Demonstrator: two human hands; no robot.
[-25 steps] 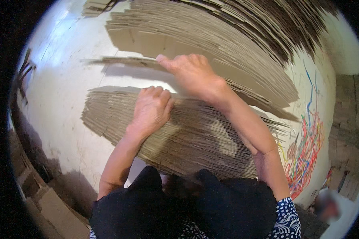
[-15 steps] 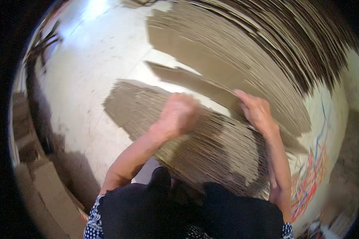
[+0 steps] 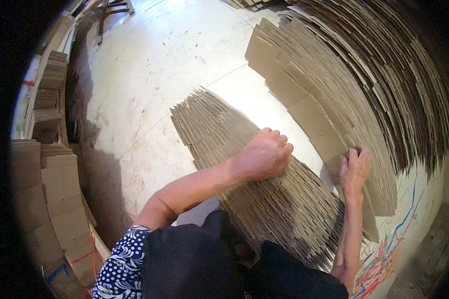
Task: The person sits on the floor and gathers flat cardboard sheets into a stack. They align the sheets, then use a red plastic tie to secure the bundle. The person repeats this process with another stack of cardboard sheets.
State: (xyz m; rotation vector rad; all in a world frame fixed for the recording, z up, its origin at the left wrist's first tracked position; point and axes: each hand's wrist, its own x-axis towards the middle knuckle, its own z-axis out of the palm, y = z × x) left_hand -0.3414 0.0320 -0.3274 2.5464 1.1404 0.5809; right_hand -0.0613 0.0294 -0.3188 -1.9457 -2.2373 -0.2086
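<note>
Head: sheet (image 3: 317,124) now against cardboard row (image 3: 346,107)

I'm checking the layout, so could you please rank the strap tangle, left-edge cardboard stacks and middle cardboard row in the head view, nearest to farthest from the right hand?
1. Middle cardboard row: right at the right hand.
2. Strap tangle: lower right.
3. Cardboard stacks: far left edge.

A lane of pale floor (image 3: 262,102) is running between the near cardboard row (image 3: 219,137) and the far cardboard row (image 3: 287,79), is narrowing toward the right hand (image 3: 355,172), a darker stack (image 3: 394,74) is blocking beyond, tangled straps (image 3: 376,271) are cluttering the lower right.
</note>
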